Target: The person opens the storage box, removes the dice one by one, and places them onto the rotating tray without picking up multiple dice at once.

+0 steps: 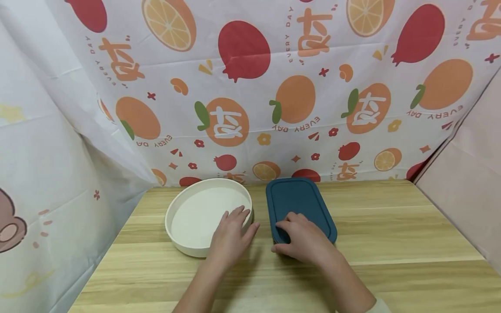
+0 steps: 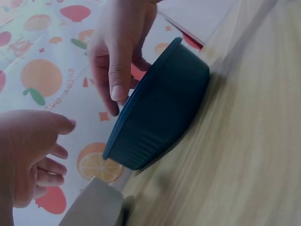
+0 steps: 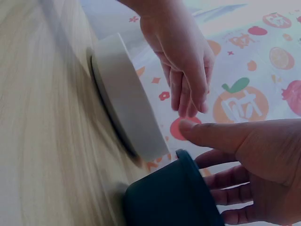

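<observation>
A dark blue rectangular container (image 1: 297, 200) with a matching blue lid sits on the table, its long side running away from me. My right hand (image 1: 300, 238) is over its near end, thumb apart from loosely bent fingers. In the right wrist view the fingers (image 3: 230, 183) lie along the top of the container (image 3: 169, 197) without gripping it; whether they touch the lid I cannot tell. My left hand (image 1: 230, 238) hovers by the right rim of a round white dish (image 1: 195, 213), fingers spread and holding nothing. Nothing shows inside the dish.
The wooden table (image 1: 391, 226) extends to both sides and toward me. A white curtain (image 1: 254, 108) printed with fruit hangs behind its far edge. Another pale cloth (image 1: 47, 143) hangs at the left, and a pale panel (image 1: 469, 174) stands at the right.
</observation>
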`<state>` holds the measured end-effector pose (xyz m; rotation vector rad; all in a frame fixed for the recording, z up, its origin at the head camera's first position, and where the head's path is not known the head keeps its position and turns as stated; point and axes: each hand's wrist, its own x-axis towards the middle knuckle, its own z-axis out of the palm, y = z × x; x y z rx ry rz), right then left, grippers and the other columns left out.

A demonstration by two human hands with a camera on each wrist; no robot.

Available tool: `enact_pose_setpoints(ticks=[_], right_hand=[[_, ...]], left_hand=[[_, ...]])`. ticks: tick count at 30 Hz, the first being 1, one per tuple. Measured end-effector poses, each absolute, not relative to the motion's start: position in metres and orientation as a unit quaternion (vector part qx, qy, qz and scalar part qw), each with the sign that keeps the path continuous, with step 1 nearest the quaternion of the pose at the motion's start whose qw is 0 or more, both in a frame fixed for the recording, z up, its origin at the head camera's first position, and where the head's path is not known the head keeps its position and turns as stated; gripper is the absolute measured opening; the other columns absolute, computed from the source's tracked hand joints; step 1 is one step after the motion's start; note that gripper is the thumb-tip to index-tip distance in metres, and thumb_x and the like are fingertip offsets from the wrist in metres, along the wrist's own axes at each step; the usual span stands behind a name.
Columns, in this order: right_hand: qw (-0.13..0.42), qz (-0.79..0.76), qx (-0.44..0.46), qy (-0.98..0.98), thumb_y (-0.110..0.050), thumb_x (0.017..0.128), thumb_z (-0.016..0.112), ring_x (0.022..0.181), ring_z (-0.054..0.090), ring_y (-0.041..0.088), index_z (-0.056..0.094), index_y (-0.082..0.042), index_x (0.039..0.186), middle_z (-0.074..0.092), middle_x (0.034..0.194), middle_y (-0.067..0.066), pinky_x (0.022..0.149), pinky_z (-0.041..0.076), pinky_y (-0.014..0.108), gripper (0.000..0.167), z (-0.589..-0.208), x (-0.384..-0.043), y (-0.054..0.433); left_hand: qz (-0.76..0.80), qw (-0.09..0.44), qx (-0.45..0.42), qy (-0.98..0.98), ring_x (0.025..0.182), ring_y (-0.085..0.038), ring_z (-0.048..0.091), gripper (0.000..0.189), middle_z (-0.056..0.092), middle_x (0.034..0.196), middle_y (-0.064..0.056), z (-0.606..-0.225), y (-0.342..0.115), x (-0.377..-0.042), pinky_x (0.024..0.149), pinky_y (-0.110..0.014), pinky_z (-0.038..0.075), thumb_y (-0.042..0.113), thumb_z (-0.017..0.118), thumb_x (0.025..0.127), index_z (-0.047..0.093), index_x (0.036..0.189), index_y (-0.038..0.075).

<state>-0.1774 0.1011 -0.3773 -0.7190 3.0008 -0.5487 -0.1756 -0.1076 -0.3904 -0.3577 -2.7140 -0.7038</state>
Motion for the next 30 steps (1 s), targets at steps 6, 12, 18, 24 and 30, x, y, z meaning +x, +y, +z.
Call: enact_pose_setpoints(ticks=[6, 12, 18, 24, 30], right_hand=[[0.051, -0.176, -0.237, 0.954, -0.044, 0.071, 0.087, 0.092, 0.054, 0.017, 0.066, -0.014, 0.128, 0.058, 0.106, 0.003, 0.077, 0.056, 0.036, 0.067, -0.372, -0.172, 0.103], [0.061, -0.174, -0.242, 0.953, -0.028, 0.069, 0.090, 0.088, 0.055, 0.015, 0.065, -0.014, 0.129, 0.059, 0.101, 0.001, 0.075, 0.056, 0.033, 0.067, -0.370, -0.172, 0.104], [0.031, -0.189, -0.252, 0.949, -0.021, 0.072, 0.088, 0.075, 0.052, 0.011, 0.069, -0.012, 0.123, 0.059, 0.091, -0.003, 0.062, 0.048, 0.025, 0.055, -0.375, -0.175, 0.104], [0.007, -0.181, -0.250, 0.951, -0.023, 0.073, 0.087, 0.073, 0.052, 0.009, 0.072, -0.010, 0.116, 0.061, 0.090, -0.002, 0.060, 0.048, 0.024, 0.047, -0.382, -0.175, 0.104], [-0.064, -0.176, -0.272, 0.944, -0.024, 0.074, 0.086, 0.073, 0.055, 0.009, 0.076, -0.009, 0.096, 0.059, 0.085, -0.003, 0.061, 0.052, 0.022, 0.029, -0.391, -0.169, 0.105]], left_hand=[[-0.269, 0.200, -0.142, -0.931, 0.112, -0.025, 0.066, 0.028, 0.071, 0.116, -0.009, -0.391, -0.095, -0.171, 0.099, -0.043, 0.056, 0.027, 0.069, 0.093, 0.072, 0.111, 0.006], [-0.282, 0.197, -0.180, -0.922, 0.098, -0.021, 0.071, 0.019, 0.075, 0.102, -0.006, -0.397, -0.084, -0.167, 0.083, -0.039, 0.062, 0.022, 0.070, 0.091, 0.075, 0.102, 0.008], [-0.338, 0.186, -0.185, -0.904, 0.096, -0.021, 0.070, 0.020, 0.073, 0.104, -0.007, -0.413, -0.068, -0.165, 0.080, -0.036, 0.063, 0.018, 0.069, 0.091, 0.074, 0.105, 0.005], [-0.437, 0.177, -0.145, -0.870, 0.095, -0.018, 0.068, 0.019, 0.067, 0.107, -0.004, -0.435, -0.055, -0.164, 0.077, -0.026, 0.063, 0.010, 0.069, 0.091, 0.071, 0.108, 0.004], [-0.613, 0.135, -0.075, -0.775, 0.100, -0.022, 0.069, 0.024, 0.065, 0.111, -0.008, -0.447, -0.050, -0.166, 0.079, -0.020, 0.061, 0.005, 0.069, 0.091, 0.067, 0.114, 0.003]])
